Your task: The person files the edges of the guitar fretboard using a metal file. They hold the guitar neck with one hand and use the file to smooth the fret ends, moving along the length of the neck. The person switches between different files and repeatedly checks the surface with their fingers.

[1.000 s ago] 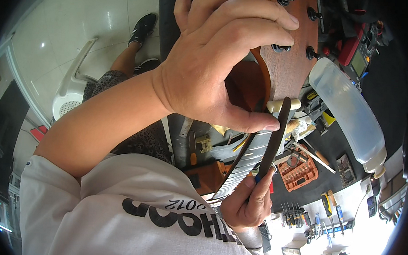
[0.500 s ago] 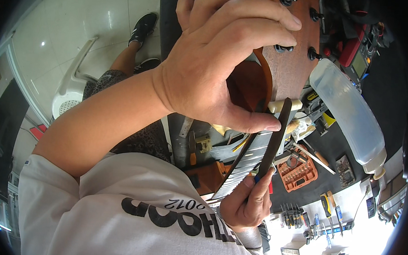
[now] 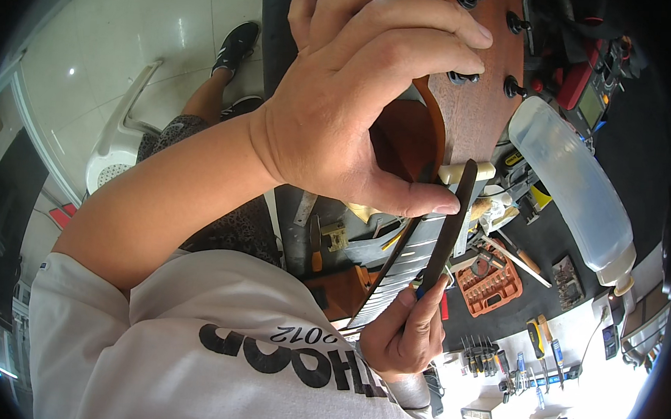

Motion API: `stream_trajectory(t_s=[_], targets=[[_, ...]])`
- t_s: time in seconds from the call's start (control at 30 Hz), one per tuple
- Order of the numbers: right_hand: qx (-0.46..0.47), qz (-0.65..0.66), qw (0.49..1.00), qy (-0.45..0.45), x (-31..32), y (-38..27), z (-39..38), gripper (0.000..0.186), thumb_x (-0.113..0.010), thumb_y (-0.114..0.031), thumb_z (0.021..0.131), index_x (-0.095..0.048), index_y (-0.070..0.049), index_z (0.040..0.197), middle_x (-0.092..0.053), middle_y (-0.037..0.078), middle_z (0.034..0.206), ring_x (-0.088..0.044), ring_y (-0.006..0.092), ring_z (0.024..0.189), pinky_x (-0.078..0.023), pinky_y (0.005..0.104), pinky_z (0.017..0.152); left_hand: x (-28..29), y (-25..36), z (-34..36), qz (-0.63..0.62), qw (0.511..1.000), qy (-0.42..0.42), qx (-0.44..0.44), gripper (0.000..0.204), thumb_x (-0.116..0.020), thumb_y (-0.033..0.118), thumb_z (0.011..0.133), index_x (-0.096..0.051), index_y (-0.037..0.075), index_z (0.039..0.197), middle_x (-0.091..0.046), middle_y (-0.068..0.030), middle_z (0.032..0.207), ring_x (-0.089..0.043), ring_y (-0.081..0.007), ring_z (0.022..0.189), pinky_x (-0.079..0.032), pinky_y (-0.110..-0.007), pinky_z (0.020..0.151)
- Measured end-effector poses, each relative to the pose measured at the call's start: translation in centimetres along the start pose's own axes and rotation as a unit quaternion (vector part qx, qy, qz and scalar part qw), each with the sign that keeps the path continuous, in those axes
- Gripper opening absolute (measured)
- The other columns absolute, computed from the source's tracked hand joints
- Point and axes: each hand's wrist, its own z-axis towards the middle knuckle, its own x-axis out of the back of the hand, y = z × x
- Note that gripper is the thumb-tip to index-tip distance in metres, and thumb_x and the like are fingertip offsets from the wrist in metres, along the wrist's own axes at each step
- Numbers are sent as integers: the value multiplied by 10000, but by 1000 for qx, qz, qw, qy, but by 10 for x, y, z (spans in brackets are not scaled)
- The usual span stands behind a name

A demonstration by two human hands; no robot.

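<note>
My right hand [image 3: 405, 331] is closed around the handle end of a dark flat file [image 3: 451, 231]. The file slants up along the fretted neck [image 3: 404, 266] of a stringed instrument like a guitar, its tip by a cream-coloured block [image 3: 466, 173] at the headstock's base. Over the brown wooden headstock [image 3: 473, 126], my left hand [image 3: 349, 96] is spread, its fingertips at the face among black tuning posts [image 3: 514, 86]. The left thumb reaches to the file near its tip. Whether the file touches the frets or the block is hard to make out.
A cloudy plastic bottle [image 3: 572, 184] lies to the right of the headstock. Beyond the neck is an orange socket case [image 3: 491, 282] on the dark bench. Screwdrivers [image 3: 537, 341] hang in a rack lower right. A white plastic chair [image 3: 118, 152] stands on the tiled floor at left.
The file, the headstock and both hands have shifted very slightly left. The holds look the same.
</note>
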Motion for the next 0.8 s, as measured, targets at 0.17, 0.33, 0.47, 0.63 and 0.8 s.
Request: stream_trajectory(t_s=[0.17, 0.33, 0.47, 0.63, 0.8], targets=[[8, 1, 1000, 3, -2, 2, 0, 562, -584, 123, 856, -493, 171, 1409, -508, 81, 601, -460, 167, 445, -371, 311, 417, -1, 0, 0, 1, 1000, 0, 0, 1057, -782, 722, 732, -359, -14, 1362, -443, -253, 1410, -425, -371, 1343, -272, -541, 1180], [10, 2, 1000, 5, -2, 1, 0, 574, -580, 128, 855, -486, 164, 1420, -516, 88, 610, -470, 173, 450, -386, 315, 426, -1, -1, 0, -1, 1000, 0, 1, 1058, -781, 721, 734, -357, -15, 1364, -440, -253, 1412, -422, -372, 1347, -272, -541, 1181], [4, -2, 1000, -4, 0, 0, -1, 579, -575, 132, 853, -484, 160, 1424, -519, 95, 615, -478, 178, 457, -392, 317, 432, 0, -1, 0, 1, 1000, 2, 1, 1058, -779, 721, 736, -354, -16, 1365, -437, -254, 1414, -418, -374, 1350, -273, -541, 1181], [6, 4, 1000, 4, -1, 1, -1, 579, -571, 139, 847, -489, 161, 1419, -518, 99, 616, -477, 178, 460, -390, 313, 433, 0, 0, 0, 0, 1000, 1, 0, 1059, -778, 720, 739, -352, -18, 1367, -434, -255, 1416, -415, -375, 1353, -273, -541, 1182], [-5, -3, 1000, -9, 2, 0, -3, 573, -569, 146, 840, -496, 167, 1409, -522, 106, 618, -477, 180, 458, -385, 312, 428, 1, -1, 0, 3, 1000, 2, 0, 1059, -776, 720, 741, -349, -19, 1369, -431, -255, 1418, -411, -376, 1357, -274, -541, 1182]])
